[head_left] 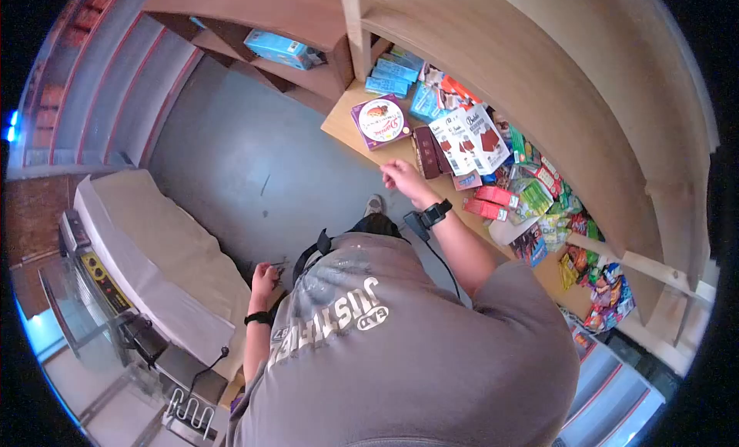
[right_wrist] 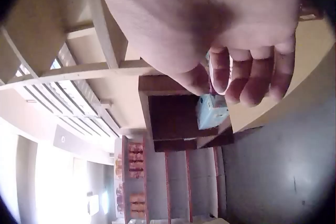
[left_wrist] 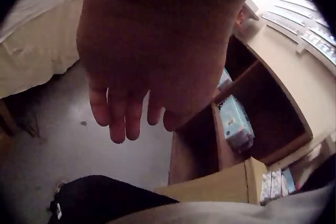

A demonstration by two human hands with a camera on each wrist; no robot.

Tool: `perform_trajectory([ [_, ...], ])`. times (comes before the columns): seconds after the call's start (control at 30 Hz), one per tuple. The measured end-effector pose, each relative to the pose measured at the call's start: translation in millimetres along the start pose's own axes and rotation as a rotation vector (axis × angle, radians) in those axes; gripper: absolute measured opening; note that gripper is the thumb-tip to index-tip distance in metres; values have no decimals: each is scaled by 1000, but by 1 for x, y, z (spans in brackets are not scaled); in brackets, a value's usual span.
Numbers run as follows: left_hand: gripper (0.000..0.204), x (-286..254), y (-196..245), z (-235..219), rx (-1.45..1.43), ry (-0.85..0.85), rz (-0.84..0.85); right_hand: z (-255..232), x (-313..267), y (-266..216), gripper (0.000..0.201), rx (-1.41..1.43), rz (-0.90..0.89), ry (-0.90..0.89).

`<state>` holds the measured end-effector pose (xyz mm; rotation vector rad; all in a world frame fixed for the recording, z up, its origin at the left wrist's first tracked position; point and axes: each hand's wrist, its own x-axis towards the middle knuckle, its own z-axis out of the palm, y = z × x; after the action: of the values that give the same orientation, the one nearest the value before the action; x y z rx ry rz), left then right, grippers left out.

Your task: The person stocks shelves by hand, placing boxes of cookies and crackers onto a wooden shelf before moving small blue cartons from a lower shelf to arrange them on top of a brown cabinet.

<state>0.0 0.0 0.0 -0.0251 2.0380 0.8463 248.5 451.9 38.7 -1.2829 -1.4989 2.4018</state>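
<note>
Grey shirt [head_left: 446,362] foremost; right hand [head_left: 406,178], loosely curled, empty, is nearer the purple box [head_left: 380,122] ahead than the relaxed left hand [head_left: 263,278].

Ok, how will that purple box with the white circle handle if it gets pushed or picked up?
The purple box looks like printed card with crisp edges, so probably fairly stiff, though squeezing might dent it. Lying flat on the wooden surface, it should slide rather than tip.

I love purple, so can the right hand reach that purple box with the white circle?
Probably yes: the right hand looks empty and close, and nothing seems to block its way to the purple box on the wooden shelf.
</note>
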Motion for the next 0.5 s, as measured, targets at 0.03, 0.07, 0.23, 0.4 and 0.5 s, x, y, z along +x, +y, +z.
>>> perform_trajectory([
  [0.03,30,2,9,-11,16,-29,43,5,-2,1,31,57,-17,37],
  [0.07,29,3,18,-23,31,-59,85,13,-4,3,27,113,-33,75],
  [0.23,31,39,49,31,117,-180,212,-22,-9,5,28,173,8,169],
  [0.4,36,50,145,74,620,-205,521,-26,31,21,41,237,19,115],
  [0.5,38,55,212,118,601,-227,745,-19,36,3,51,319,140,183],
])
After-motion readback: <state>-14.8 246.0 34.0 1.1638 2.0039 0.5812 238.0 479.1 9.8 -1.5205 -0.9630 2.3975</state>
